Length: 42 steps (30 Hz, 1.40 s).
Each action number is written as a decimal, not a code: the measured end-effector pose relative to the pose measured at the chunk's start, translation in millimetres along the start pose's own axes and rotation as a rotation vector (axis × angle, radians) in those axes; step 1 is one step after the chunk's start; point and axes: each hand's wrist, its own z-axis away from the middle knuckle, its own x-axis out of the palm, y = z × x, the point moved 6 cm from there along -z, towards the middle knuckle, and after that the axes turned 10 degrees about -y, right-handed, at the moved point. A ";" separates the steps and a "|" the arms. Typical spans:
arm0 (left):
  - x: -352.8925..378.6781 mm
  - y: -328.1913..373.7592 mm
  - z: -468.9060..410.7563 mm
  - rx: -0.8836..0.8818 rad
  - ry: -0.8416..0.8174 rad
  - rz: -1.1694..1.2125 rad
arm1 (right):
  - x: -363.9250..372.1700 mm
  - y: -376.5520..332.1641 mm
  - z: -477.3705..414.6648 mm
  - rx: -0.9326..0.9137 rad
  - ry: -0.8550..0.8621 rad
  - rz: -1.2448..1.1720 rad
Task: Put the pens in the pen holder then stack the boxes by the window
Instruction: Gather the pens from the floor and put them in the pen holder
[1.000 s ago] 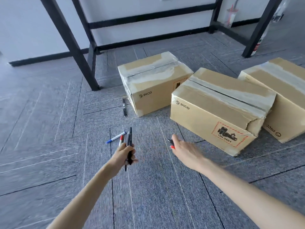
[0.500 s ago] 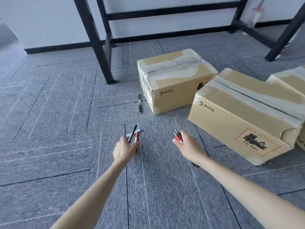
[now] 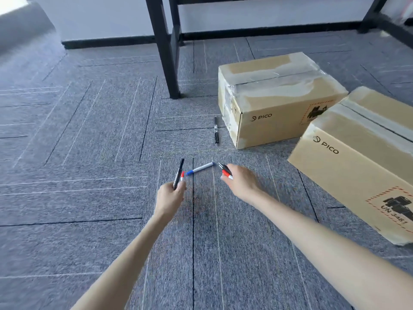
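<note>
My left hand (image 3: 169,195) grips a black pen (image 3: 180,173) | my right hand (image 3: 240,182) grips red-tipped pens (image 3: 226,172) | box (image 3: 357,157) at right edge cut off.

Blue-capped pen (image 3: 200,169) and black pen (image 3: 216,130) lie flat, apart — taped far box (image 3: 279,101), near box (image 3: 357,157) unstacked.

Bare left grip (image 3: 169,195) and right grip (image 3: 241,184) on slender bare forearms (image 3: 312,233).

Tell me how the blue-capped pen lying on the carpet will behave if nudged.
The blue-capped pen looks round and slim, so it would probably roll sideways, though the carpet pile should slow it. It seems rigid and likely light; a pinch should lift it.
</note>
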 end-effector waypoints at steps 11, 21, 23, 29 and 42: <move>-28.9 -32.1 8.1 -0.090 -0.143 0.189 | 36.1 -53.9 -48.7 -0.193 -0.092 0.347; -26.1 -8.9 -9.8 -0.021 -0.069 0.272 | 29.0 -43.8 -44.5 -0.179 -0.075 0.281; -20.7 3.2 -19.0 0.023 -0.058 0.235 | 20.6 -33.1 -41.5 -0.146 -0.070 0.240; 5.8 39.9 -61.7 0.062 0.073 -0.074 | -12.4 14.8 -22.7 0.005 -0.003 0.056; 53.4 91.4 -147.8 -0.042 0.136 -0.304 | -32.8 70.9 27.3 0.142 0.078 -0.343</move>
